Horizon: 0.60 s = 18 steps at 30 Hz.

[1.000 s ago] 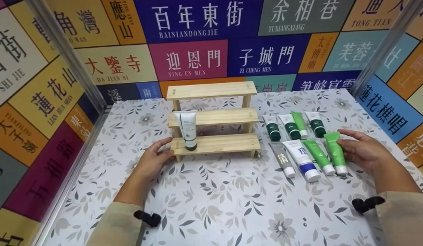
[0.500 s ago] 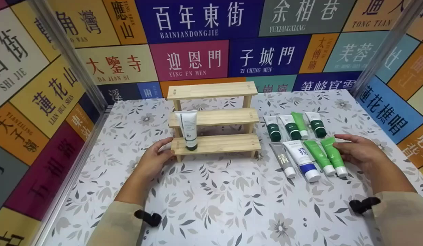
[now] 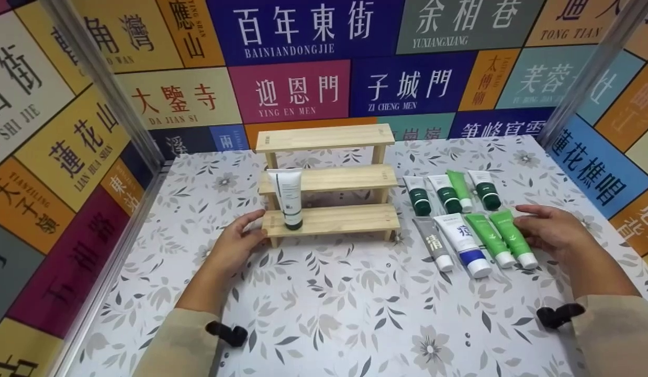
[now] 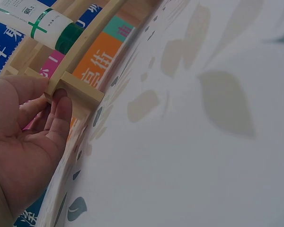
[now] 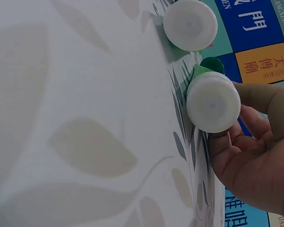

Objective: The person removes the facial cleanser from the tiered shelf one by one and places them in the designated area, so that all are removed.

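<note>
My left hand [image 3: 239,242] grips the left end of the bottom step of a three-tier wooden display stand [image 3: 334,222], thumb and fingers on either side of the wood in the left wrist view. A white squeeze tube [image 3: 288,198] with a dark green cap stands upright on that step, near its left end. Over to the right, my right hand [image 3: 554,230] holds the outermost light-green squeeze tube [image 3: 512,238], which lies with its white cap [image 5: 214,102] facing me. Its fingers reach round the tube's side, partly hidden behind it in the right wrist view.
Left of the held tube lie another green tube [image 3: 490,241], a white-and-blue tube [image 3: 462,243] and a grey tube [image 3: 433,245]. Behind them is a row of dark-green-and-white tubes [image 3: 483,191] and a small green tube [image 3: 459,191]. Printed panels [image 3: 298,89] wall in the patterned table [image 3: 324,314].
My right hand has shifted the outermost green tube slightly, turning its upper end left so it lies more slanted, beside the other green one. The left hand and stand stay put.
</note>
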### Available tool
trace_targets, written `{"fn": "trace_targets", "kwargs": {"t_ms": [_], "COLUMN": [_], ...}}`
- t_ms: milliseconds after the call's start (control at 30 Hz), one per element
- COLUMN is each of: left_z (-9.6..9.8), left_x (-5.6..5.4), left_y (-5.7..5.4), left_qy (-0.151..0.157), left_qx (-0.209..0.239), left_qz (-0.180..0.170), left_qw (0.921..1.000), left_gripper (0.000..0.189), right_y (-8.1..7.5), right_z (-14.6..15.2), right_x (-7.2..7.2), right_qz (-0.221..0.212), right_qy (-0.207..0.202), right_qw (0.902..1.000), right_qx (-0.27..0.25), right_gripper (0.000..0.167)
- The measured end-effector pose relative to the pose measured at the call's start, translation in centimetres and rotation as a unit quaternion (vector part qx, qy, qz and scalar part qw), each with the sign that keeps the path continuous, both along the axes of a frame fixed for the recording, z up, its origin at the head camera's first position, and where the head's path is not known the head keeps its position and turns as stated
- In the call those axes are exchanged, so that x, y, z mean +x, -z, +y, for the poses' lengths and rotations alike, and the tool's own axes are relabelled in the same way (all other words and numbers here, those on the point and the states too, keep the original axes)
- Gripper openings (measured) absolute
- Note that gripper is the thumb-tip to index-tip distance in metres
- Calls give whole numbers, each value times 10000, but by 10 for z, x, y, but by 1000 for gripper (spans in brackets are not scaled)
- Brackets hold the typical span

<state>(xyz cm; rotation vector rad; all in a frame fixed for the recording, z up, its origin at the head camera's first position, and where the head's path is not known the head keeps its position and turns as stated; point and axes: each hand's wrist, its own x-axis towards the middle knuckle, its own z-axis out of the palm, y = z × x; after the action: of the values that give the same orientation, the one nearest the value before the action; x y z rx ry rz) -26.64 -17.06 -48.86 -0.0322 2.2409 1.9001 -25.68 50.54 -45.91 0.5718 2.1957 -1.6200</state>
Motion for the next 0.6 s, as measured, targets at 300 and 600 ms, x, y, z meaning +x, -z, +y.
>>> {"fn": "trace_targets", "kwargs": {"t_ms": [300,600], "left_z": [0,-1], "left_x": [-1,1], "left_y": [2,1], "left_qy": [-92,-4], "left_qx": [56,204], "left_qz": [-73,-131], "left_qw": [9999,9997], "left_gripper": [55,57], "right_y": [-7,-21], "right_z": [-2,-27], "right_x": [9,12], "right_qz": [158,506], "right_qy": [-69,-249], "right_qw": [9988,9967], "right_qx": [461,578], "right_gripper": [74,34]}}
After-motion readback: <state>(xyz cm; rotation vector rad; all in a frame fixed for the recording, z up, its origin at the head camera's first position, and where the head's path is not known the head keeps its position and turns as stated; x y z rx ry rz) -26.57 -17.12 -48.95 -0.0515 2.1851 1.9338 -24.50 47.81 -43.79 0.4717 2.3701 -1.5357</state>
